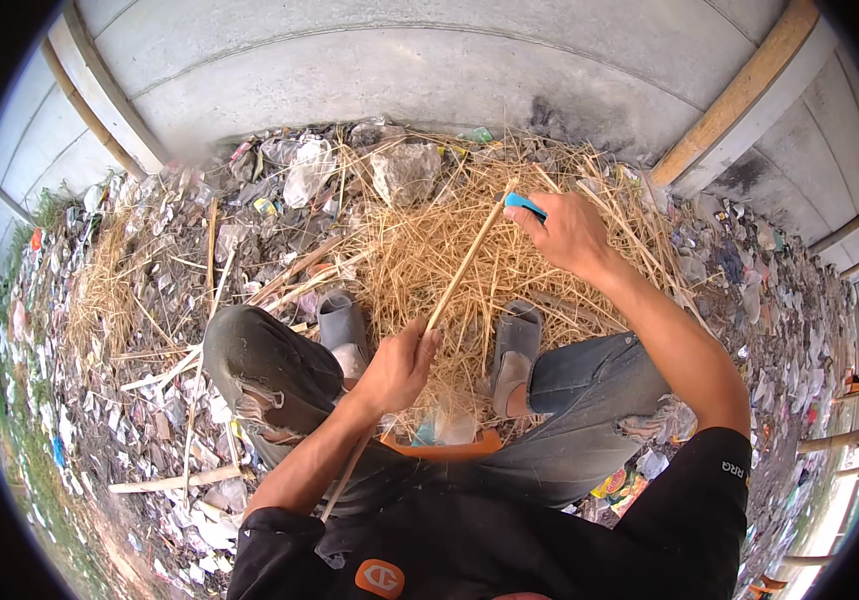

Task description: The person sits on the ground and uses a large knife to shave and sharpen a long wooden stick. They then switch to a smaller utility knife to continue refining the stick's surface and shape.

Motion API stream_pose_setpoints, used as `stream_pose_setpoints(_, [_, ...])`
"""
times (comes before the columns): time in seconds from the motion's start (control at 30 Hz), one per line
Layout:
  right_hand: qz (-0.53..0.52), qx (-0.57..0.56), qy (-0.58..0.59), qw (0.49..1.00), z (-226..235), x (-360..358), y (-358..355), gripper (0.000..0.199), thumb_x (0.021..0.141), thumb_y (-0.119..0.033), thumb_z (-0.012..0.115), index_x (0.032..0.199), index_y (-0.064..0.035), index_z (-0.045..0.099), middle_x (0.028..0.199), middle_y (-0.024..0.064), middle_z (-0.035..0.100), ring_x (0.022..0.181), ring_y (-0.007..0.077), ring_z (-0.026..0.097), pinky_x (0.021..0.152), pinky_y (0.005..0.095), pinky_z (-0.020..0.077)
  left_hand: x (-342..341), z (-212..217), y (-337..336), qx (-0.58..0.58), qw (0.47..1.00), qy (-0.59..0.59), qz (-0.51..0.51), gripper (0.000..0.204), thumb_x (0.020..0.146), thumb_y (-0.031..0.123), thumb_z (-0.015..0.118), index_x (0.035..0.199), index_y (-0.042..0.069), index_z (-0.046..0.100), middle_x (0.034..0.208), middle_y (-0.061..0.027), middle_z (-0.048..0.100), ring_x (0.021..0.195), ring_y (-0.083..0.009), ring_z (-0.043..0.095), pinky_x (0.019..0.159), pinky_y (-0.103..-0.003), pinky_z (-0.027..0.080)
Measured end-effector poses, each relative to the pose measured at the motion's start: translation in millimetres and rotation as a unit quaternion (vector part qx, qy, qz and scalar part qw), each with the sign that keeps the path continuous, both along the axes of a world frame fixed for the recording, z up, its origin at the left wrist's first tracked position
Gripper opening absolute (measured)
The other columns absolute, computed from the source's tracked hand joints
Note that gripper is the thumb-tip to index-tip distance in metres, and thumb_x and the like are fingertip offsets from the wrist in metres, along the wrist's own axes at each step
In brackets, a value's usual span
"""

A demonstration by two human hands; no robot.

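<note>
A long, thin bamboo strip (469, 262) runs from under my left forearm, through my closed left hand (401, 368), and up to the right. My right hand (567, 232) is closed on a blue-handled tool (525, 207), which looks like a cutter knife. The tool lies against the strip's far end; its blade cannot be made out. Pale shavings (429, 250) are heaped on the ground beneath both hands and around my feet in grey slippers (342, 320).
An orange plastic edge (446, 446) shows between my legs. Split bamboo pieces (174, 480) lie to the left on litter-strewn ground (164, 425). Beyond the heap sit a rock-like lump (405, 174) and a grey panel wall (419, 85). A wooden post (734, 92) leans at the right.
</note>
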State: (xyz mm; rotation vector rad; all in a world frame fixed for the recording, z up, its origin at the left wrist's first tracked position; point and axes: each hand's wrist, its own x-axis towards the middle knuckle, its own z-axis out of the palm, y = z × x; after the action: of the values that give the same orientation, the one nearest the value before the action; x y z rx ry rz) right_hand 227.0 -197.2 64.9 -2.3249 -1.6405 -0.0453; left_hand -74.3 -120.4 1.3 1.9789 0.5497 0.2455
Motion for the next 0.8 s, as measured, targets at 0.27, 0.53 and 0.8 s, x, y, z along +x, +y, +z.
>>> stream_pose_setpoints(0.27, [0.061, 0.004, -0.082, 0.995, 1.5, 3.2, 1.8, 0.049, 0.095, -0.052, 0.061, 0.071, -0.0099, 0.062, 0.049, 0.0056, 0.054, 0.043, 0.0225, 0.055, 0.043, 0.0383, 0.0422, -1.5, -2.1, 2.0, -0.044, 0.999, 0.005, -0.012, 0.035, 0.109, 0.032, 0.044, 0.1, -0.001, 0.055, 0.066, -0.0128, 0.051, 0.061, -0.0247, 0.052, 0.06, -0.041, 0.043])
stream_pose_setpoints(0.53, [0.102, 0.177, 0.0, 0.979, 10.9, 3.7, -7.6, 0.038, 0.087, -0.043, 0.075, 0.105, -0.0094, 0.07, 0.077, 0.0072, 0.069, 0.058, 0.024, 0.067, 0.053, 0.0356, 0.0532, -0.2, -6.2, 4.6, -0.048, 0.999, -0.016, -0.001, 0.035, 0.108, 0.035, 0.047, 0.099, 0.003, 0.06, 0.062, -0.0021, 0.047, 0.058, -0.0118, 0.046, 0.054, -0.034, 0.039])
stream_pose_setpoints(0.8, [0.097, 0.113, -0.031, 0.988, 9.0, 10.3, -4.1, 0.026, 0.089, -0.028, 0.075, 0.109, -0.0108, 0.074, 0.106, 0.0073, 0.07, 0.081, 0.0232, 0.071, 0.067, 0.0355, 0.0576, 2.0, -5.7, 0.1, -0.023, 1.0, 0.006, -0.017, 0.035, 0.108, 0.034, 0.047, 0.1, 0.002, 0.058, 0.063, -0.007, 0.048, 0.059, -0.0164, 0.048, 0.057, -0.037, 0.041])
